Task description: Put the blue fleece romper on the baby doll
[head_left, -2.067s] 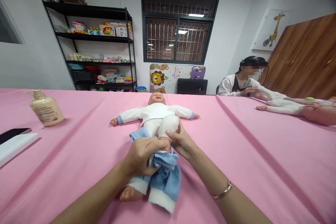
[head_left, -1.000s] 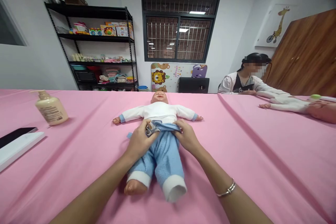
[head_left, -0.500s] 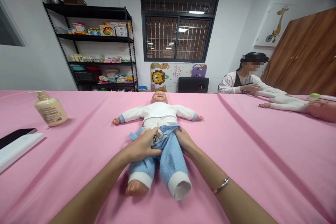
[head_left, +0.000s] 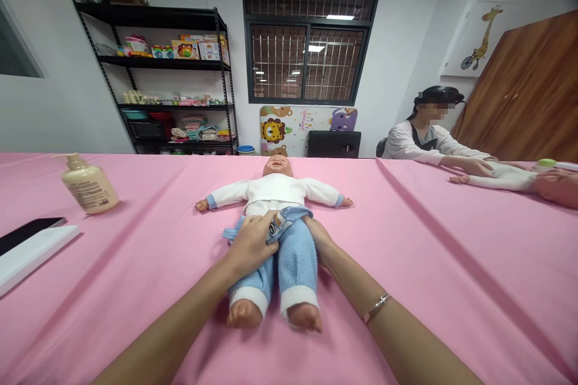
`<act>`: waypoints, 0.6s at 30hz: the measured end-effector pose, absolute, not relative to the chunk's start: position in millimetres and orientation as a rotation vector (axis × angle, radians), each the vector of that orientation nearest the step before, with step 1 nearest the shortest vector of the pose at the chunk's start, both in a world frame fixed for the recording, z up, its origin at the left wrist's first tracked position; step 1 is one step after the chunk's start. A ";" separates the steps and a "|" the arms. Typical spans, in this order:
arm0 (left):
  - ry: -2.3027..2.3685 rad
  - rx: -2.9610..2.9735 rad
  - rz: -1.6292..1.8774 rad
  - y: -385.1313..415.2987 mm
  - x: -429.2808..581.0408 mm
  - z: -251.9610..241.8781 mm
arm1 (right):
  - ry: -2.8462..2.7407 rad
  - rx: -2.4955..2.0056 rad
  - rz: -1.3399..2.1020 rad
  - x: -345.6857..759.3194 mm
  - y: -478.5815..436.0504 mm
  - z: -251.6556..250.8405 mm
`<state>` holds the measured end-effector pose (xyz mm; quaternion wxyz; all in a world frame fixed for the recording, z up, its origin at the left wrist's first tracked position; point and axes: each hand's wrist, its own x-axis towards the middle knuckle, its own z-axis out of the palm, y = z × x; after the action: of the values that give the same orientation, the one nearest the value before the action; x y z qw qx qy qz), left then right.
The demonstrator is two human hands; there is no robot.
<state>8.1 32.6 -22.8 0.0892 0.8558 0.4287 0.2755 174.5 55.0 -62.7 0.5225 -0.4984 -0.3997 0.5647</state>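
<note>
Right now the baby doll (head_left: 273,189) lies on its back in the middle of the pink tablecloth (head_left: 442,289), arms spread, with the blue fleece trousers (head_left: 295,267) on both legs. Their white cuffs stop short of the bare plastic feet (head_left: 244,314). The waistband (head_left: 289,213) sits unevenly at the hips, and a blue strap (head_left: 232,233) sticks out at the side nearest my left hand.

My left hand (head_left: 253,245) lies across the top of the trousers, fingers (head_left: 257,230) pressed together over the edge; whether they pinch the cloth, I cannot tell. My right hand (head_left: 318,240) rests against the outer side of the other leg — its fingers are hidden behind the fleece, so I can't tell how they stand. A silver bracelet (head_left: 376,308) circles that wrist.

Off to my left on the cloth stand a cream pump bottle (head_left: 89,191) and a phone (head_left: 27,227) on a white box (head_left: 34,258). Further right, a seated co-worker's hand (head_left: 469,166) rests on another doll (head_left: 506,177). Behind everything, a black metal shelf (head_left: 153,27) holds toys and boxes.
</note>
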 end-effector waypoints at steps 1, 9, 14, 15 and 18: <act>1.312 2.545 0.855 33.3 8.4 -24.1 | -0.958 -1.229 1.366 174.7 54.1 -60.5; 1.543 2.133 1.463 63.1 -11.4 -37.1 | -1.056 -1.294 1.160 192.1 59.1 -57.9; 1.312 1.567 1.271 81.4 -33.1 -39.8 | -1.039 -1.214 0.955 195.8 67.2 -68.8; 1.217 1.582 1.180 81.0 -35.9 -37.9 | -1.047 -1.160 0.966 194.5 67.0 -68.9; 0.992 1.709 0.968 76.5 -39.4 -31.2 | -1.083 -1.112 1.095 190.9 63.4 -65.2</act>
<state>-39.4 76.5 -31.2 0.4533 0.6923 0.4018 0.3922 190.9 63.4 -65.2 0.5821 -0.4761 -0.4635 0.4686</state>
